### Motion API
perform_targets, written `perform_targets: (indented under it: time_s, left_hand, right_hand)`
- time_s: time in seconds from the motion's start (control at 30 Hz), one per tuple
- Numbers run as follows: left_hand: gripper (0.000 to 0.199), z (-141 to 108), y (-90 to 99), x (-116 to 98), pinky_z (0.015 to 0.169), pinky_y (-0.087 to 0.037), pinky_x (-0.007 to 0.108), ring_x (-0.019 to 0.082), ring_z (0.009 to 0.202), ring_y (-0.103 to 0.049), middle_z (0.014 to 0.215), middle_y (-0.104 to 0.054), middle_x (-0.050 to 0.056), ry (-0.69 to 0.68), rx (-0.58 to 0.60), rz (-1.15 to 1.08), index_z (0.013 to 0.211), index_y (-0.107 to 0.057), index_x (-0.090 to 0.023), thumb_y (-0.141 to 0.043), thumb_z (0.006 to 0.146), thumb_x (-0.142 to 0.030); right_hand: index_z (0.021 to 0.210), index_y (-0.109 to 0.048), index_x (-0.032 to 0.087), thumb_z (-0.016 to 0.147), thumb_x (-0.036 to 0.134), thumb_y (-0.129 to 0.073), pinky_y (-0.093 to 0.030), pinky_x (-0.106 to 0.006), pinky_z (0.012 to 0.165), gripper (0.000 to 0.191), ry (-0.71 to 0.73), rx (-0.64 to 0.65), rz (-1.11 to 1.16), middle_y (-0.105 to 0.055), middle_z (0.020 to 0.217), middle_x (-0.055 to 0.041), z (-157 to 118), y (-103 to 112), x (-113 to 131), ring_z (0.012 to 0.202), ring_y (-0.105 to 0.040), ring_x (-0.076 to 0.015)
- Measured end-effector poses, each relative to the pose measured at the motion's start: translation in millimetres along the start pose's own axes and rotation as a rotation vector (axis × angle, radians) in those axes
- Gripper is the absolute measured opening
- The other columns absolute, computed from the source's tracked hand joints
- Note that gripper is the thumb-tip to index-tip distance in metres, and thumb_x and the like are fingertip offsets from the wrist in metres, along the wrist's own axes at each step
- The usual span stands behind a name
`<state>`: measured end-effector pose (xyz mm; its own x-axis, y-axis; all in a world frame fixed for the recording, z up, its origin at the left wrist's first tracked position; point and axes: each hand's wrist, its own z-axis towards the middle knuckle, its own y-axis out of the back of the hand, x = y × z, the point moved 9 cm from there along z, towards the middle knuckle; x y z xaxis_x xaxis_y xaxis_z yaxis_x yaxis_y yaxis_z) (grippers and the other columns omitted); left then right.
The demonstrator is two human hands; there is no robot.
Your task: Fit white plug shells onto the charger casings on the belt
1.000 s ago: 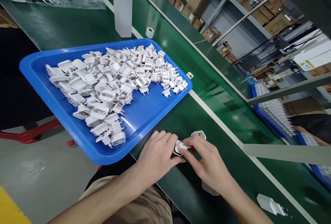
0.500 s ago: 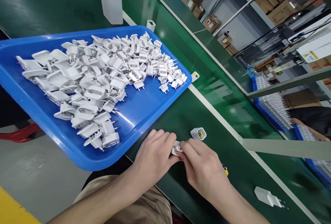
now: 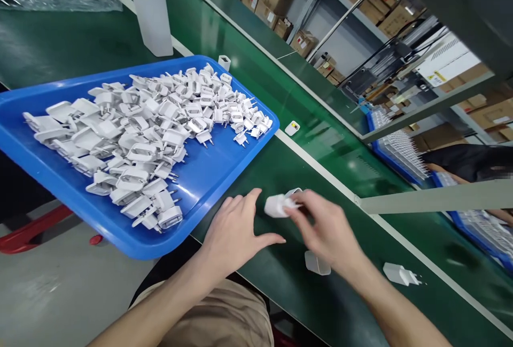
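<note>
Right hand (image 3: pixel 324 224) motion-blurred, fingertips against white plug adapter (image 3: pixel 276 206), grip indiscernible. Left hand (image 3: pixel 236 234) open, fingers spread, just beside the adapter. White housing (image 3: pixel 317 262) below right hand on green desk (image 3: pixel 272 176). Blue tray (image 3: pixel 200 216) of white adapters (image 3: pixel 140 144) beyond left hand.

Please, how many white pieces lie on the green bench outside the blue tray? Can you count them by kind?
Pronged plug: 1
Square casings: 2
Yellow-labelled piece: 1
Pieces at the right hand, blurred or partly hidden: 2
Total: 6
</note>
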<state>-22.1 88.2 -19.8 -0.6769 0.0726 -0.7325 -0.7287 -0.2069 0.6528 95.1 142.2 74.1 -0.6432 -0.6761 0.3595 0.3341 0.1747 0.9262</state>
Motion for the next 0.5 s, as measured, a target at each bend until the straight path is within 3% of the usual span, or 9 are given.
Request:
perform_targets:
  time_s: [0.13, 0.23, 0.37, 0.5]
  left_hand:
    - [0.074, -1.6, 2.0, -2.0, 0.078, -0.047, 0.04, 0.027, 0.087, -0.066, 0.094, -0.069, 0.004, -0.025, 0.008, 0.016, 0.133, -0.051, -0.015, -0.074, 0.084, -0.064]
    - [0.05, -2.9, 2.7, -6.2, 0.077, -0.046, 0.039, 0.027, 0.088, -0.066, 0.094, -0.069, 0.005, -0.097, -0.016, 0.06, 0.127, -0.056, -0.016, -0.062, 0.097, -0.055]
    - [0.039, -3.2, 3.2, -9.2, 0.075, -0.044, 0.04, 0.027, 0.086, -0.065, 0.09, -0.069, 0.006, -0.162, -0.06, 0.077, 0.118, -0.063, -0.017, -0.048, 0.104, -0.05]
    - [0.041, -3.8, 0.9, -9.7, 0.075, -0.043, 0.042, 0.029, 0.085, -0.064, 0.091, -0.07, 0.008, -0.202, -0.065, 0.115, 0.113, -0.066, -0.017, -0.042, 0.106, -0.05]
  right_hand:
    - [0.094, -0.06, 0.025, 0.097, 0.059, -0.051, -0.045, -0.032, 0.057, 0.035, -0.307, -0.166, -0.168, -0.069, 0.078, -0.0059, -25.8, 78.8, -67.0, 0.061, -0.061, -0.0218]
    - [0.083, -0.056, 0.027, 0.088, 0.073, -0.049, -0.043, -0.036, 0.053, 0.047, -0.511, -0.179, -0.32, -0.064, 0.065, -0.0065, -72.5, 111.9, -127.4, 0.055, -0.06, -0.0265]
    - [0.075, -0.05, 0.029, 0.083, 0.075, -0.044, -0.045, -0.039, 0.051, 0.048, -0.709, -0.135, -0.334, -0.064, 0.061, -0.0082, -134.3, 106.8, -187.8, 0.055, -0.063, -0.031]
    - [0.078, -0.049, 0.028, 0.087, 0.063, -0.04, -0.049, -0.039, 0.058, 0.038, -0.789, -0.108, -0.368, -0.066, 0.066, -0.0084, -169.8, 86.9, -209.0, 0.061, -0.066, -0.0299]
